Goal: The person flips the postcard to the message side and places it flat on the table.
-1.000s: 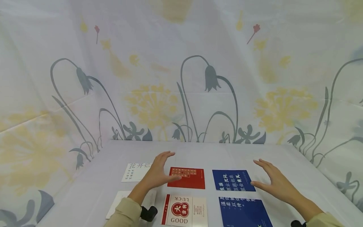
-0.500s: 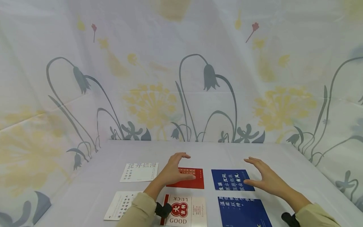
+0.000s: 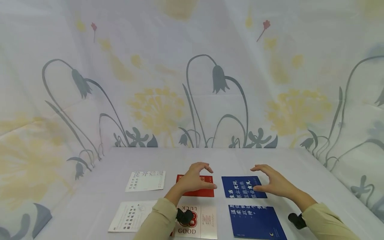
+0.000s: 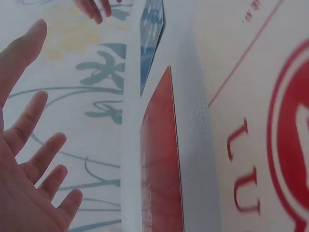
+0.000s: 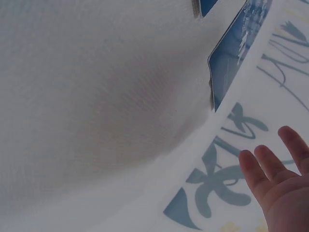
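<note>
1. Left hand (image 3: 193,180): above red card (image 3: 207,192), thumb and fingers apart, gripping nothing; left wrist view shows a gap to the card.
2. Right hand (image 3: 274,181): at right end of upper blue card (image 3: 240,187), thumb and fingers apart, gripping nothing; right wrist view shows it off the card.
3. Cards lie flat on counter (image 3: 180,155), two rows: upper white card (image 3: 145,181), red, upper blue; nearer the person, lower white card (image 3: 130,216), cream GOOD LUCK card (image 3: 208,218), lower blue card (image 3: 256,221). Left sleeve (image 3: 157,218) partly covers lower white and cream.
4. Step, my read: hands poised over far row, no contact made.
5. Lifting any card would call for coming down and pinching a thin edge.
</note>
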`<state>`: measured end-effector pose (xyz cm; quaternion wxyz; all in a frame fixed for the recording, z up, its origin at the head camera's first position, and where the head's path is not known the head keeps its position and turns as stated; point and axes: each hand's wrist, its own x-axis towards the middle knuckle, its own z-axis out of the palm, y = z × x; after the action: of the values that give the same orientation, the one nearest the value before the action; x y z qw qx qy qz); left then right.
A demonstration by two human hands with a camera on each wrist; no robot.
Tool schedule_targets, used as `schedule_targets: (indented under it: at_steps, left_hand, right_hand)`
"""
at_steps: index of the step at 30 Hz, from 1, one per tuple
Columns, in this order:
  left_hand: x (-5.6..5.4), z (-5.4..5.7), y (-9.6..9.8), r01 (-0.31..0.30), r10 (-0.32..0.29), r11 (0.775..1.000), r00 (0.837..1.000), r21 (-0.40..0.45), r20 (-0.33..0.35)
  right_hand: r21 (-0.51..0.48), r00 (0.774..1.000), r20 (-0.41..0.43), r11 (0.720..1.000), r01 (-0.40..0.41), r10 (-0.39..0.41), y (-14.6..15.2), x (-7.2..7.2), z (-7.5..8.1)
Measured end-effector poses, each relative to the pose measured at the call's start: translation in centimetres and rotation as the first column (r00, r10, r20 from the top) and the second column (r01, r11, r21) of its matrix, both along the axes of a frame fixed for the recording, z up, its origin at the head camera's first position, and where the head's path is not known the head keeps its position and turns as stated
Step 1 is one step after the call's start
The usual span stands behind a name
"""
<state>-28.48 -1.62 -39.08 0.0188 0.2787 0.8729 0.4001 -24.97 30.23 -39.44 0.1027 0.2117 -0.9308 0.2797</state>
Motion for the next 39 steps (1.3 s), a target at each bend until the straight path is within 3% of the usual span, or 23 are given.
schedule_targets:
  at_steps: [6, 13, 22, 33, 36, 39]
  left_hand:
    - [-0.2, 0.2, 1.5, 0.015, -0.013, 0.999, 0.999, -0.041, 0.045]
    - [-1.0, 0.0, 3.6, 0.061, -0.059, 0.997, 0.997, -0.056, 0.042]
    - [-1.8, -0.3, 5.4, 0.067, -0.061, 0.982, 0.997, -0.175, 0.037]
    - [-2.0, -1.0, 7.5, 0.086, -0.088, 0.925, 0.996, -0.37, 0.011]
    - [-2.0, -1.0, 7.7, 0.076, -0.08, 0.903, 0.997, -0.424, 0.008]
    - [-2.0, -1.1, 7.8, 0.049, -0.052, 0.894, 0.999, -0.445, 0.005]
  right_hand:
    - [-0.011, 0.998, 0.048, 0.999, -0.04, 0.041, -0.1, -0.8, -0.1]
    - [0.004, 0.993, 0.113, 1.0, -0.029, 0.029, 0.0, -1.8, 0.1]
    - [0.024, 0.979, 0.185, 0.996, -0.086, 0.08, -0.1, -2.7, -0.5]
    - [0.055, 0.958, 0.276, 0.994, -0.098, 0.079, 0.0, -3.1, -0.9]
    - [0.079, 0.952, 0.296, 0.991, -0.107, 0.08, -0.1, -3.1, -0.9]
    - [0.094, 0.949, 0.307, 0.99, -0.105, 0.072, -0.1, -3.2, -1.0]
